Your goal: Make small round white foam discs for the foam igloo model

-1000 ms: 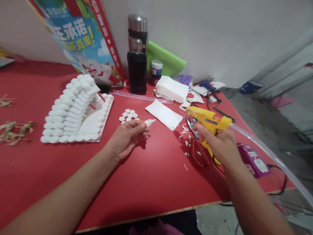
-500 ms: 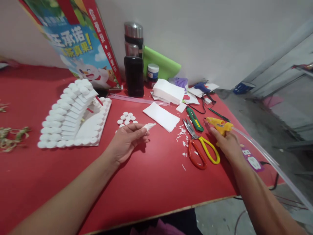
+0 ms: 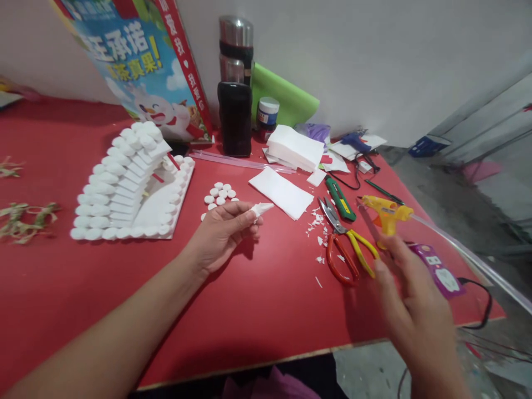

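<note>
Over the red table, the left hand pinches a pointed white scrap, probably baring its tip; the right hand (blurred) hangs wide-fingered by the hot-glue gun.

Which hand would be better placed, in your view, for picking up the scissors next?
Probably the right hand: it looks open and is nearer the scissors, while the left hand is pinching a small white piece.
</note>
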{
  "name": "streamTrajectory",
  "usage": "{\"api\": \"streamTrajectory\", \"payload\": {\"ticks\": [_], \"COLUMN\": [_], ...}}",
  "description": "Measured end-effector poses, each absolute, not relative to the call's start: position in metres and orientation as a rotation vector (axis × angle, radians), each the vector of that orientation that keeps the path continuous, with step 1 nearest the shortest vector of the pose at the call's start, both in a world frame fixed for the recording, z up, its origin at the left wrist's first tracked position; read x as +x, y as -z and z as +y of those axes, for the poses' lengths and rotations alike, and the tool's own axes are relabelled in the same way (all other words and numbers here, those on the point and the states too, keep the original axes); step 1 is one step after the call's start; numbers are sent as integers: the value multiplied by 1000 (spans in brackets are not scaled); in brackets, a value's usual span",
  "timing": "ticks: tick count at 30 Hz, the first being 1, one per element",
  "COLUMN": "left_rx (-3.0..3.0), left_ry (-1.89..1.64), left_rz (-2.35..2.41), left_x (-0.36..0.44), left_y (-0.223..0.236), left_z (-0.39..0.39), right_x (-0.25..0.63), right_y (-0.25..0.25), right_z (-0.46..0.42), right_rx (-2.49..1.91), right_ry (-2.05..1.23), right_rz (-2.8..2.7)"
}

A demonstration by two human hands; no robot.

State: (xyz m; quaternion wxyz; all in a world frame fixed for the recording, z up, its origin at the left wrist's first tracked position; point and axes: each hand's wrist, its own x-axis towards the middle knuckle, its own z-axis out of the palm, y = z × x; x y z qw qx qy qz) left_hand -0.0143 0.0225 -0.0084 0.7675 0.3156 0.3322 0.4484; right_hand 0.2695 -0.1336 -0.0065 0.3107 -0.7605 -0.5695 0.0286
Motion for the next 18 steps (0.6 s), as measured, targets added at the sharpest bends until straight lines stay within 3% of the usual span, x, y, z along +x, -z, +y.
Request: {"api": "streamTrajectory", "payload": {"ticks": [2,7,18], "left_rx": [674,649,635], "left_ry": [-967,-1018,-971], "left_rz": [668,605,506], "left_x": [-12,-12,-15], "left_y": [7,4,16], "left_z": [20,19,21], "right_x": [230,171,154], "right_y": [-11,-22,5], "right_z": [-122,-46,-29], "right_rx": [-1751,-1279,-1004], "right_ry": [-457,-1033,-919], "right_rz": [-1460,-1606,-1597]}}
